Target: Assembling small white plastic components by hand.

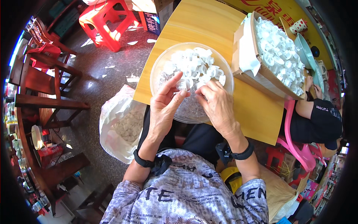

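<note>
A round clear plastic tub [188, 111] stands at the table's near edge, with a heap of small white ring-shaped plastic pieces [191, 61] toward its far side. Over the tub, my left hand [164, 104] pinches one white plastic piece [183, 84] between thumb and fingers. Close on its right is my right hand [219, 104], back upward, its thumb and fingertips drawn together above the tub. Whatever those fingertips hold is hidden or too small to name. Both wrists wear black straps.
A cardboard box [238, 56] full of similar pieces sits on the wooden table [203, 20] to the right. An open white sack [112, 140] of small pieces rests on the floor at left. Beyond are a red stool [108, 22], wooden chairs [41, 78] and a person [313, 119] by a pink chair.
</note>
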### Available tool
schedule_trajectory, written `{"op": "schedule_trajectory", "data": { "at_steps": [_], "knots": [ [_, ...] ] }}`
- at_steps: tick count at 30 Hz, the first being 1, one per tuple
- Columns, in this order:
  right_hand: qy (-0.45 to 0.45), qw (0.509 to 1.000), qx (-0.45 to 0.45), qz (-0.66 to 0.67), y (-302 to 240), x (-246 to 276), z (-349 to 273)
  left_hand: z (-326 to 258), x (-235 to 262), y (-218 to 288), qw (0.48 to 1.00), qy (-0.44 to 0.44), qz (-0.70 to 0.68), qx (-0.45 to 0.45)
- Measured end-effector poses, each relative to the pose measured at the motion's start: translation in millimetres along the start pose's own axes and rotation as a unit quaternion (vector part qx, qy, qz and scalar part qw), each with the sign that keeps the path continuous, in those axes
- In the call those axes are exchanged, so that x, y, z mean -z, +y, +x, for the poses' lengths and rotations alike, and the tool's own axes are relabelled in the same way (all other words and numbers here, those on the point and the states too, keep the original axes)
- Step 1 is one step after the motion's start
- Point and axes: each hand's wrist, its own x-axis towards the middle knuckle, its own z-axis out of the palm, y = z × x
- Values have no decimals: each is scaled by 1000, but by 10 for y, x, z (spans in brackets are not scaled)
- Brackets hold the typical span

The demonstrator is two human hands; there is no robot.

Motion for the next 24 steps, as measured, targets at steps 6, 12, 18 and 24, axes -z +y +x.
{"op": "schedule_trajectory", "data": {
  "at_steps": [6,12,18,24],
  "knots": [
    [27,998,-28,58,8,31,-17,-7,-58,32,999,8,-32,-20],
    [-20,852,-194,485,84,169,-63,10,17,-12,999,-10,-31,-17],
    [-15,777,-197,597,15,250,-89,-46,-23,47,999,-43,7,8],
    [-17,779,-173,602,-34,201,-121,-109,-89,147,997,-47,34,45]
  ]
}}
